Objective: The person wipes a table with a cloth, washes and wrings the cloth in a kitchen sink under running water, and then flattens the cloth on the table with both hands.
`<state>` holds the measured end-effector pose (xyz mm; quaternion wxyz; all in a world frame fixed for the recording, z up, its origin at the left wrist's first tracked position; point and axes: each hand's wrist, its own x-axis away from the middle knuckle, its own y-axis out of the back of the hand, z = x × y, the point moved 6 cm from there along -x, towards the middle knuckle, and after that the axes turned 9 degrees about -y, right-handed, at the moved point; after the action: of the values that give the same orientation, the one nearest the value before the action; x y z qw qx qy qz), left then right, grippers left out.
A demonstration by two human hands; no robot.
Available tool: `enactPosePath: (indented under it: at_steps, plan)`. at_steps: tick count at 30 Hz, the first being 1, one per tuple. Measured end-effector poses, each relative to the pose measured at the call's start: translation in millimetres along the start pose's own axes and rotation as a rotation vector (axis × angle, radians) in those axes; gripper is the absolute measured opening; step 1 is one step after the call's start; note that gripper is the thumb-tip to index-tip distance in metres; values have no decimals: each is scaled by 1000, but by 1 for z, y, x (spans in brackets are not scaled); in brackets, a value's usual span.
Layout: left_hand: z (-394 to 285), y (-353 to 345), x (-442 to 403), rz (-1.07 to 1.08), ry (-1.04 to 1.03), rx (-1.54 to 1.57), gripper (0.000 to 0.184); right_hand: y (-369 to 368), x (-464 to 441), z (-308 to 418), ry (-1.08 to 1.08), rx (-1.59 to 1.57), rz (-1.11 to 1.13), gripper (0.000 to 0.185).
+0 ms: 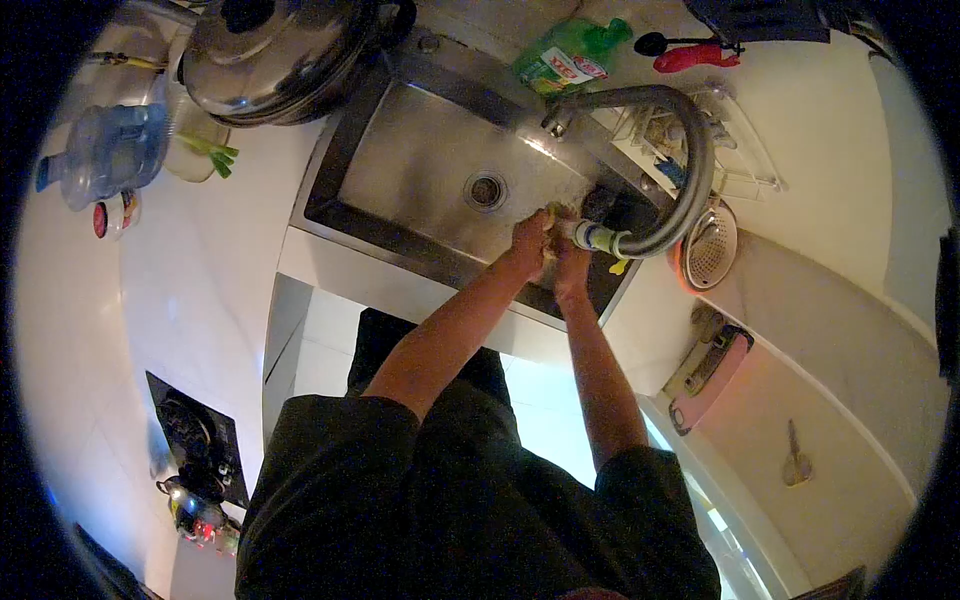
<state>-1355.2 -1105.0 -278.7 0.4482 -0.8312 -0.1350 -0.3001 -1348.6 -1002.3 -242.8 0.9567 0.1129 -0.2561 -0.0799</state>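
Both hands are close together over the right side of the steel sink (420, 140), beside the end of the faucet hose (600, 238). My left hand (530, 240) has its fingers closed round something small and pale that I cannot make out. Against it, my right hand (570, 262) is just below the hose's white and green end, its fingers mostly hidden. The drain (486, 191) lies to the left of the hands. Near the sink's right edge is a small yellow item (618, 267).
A large lidded pot (280, 60) and a blue plastic jug (115, 155) stand at the left. Behind the sink is a green bottle (575, 55). A dish rack (710, 135), a colander (708, 245) and a pink cutting board (715, 380) are at the right.
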Motion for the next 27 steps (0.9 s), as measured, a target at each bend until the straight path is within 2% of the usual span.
enactPosePath:
  at_steps: [1,3,4,5,7,9,11,12,14,17,19,23,26,27]
  plan:
    - [17,18,-22,146,-250,-219,30,-5,6,14,115,125,-12,34]
    - [38,27,-25,175,-264,-193,29,-22,27,54,338,370,-34,39]
    - [46,24,-16,61,-33,49,29,-29,34,66,451,486,-45,42]
    - [55,24,-9,-54,197,286,29,-23,24,54,389,539,11,42]
    - [55,24,-17,232,200,336,34,1,-14,29,290,519,104,42]
    - [38,10,-5,325,198,395,41,15,-39,32,218,254,133,42]
    - [14,-11,15,236,195,447,48,21,-62,46,161,78,150,45]
    - [6,-16,23,250,208,410,47,19,-74,59,134,97,171,46]
    - [-6,-18,32,280,234,332,46,7,-84,98,257,231,211,45]
    - [-11,-23,31,289,174,284,50,-31,-64,171,578,564,254,38]
    - [-16,-26,32,230,271,329,53,-54,-45,208,628,760,258,32]
    - [-16,-17,25,100,382,364,49,-71,-69,203,796,987,246,27]
    - [-37,-33,38,-15,396,384,49,-74,-87,190,959,1124,213,25]
    - [-31,-30,33,8,385,400,48,-76,-87,192,1027,1159,207,24]
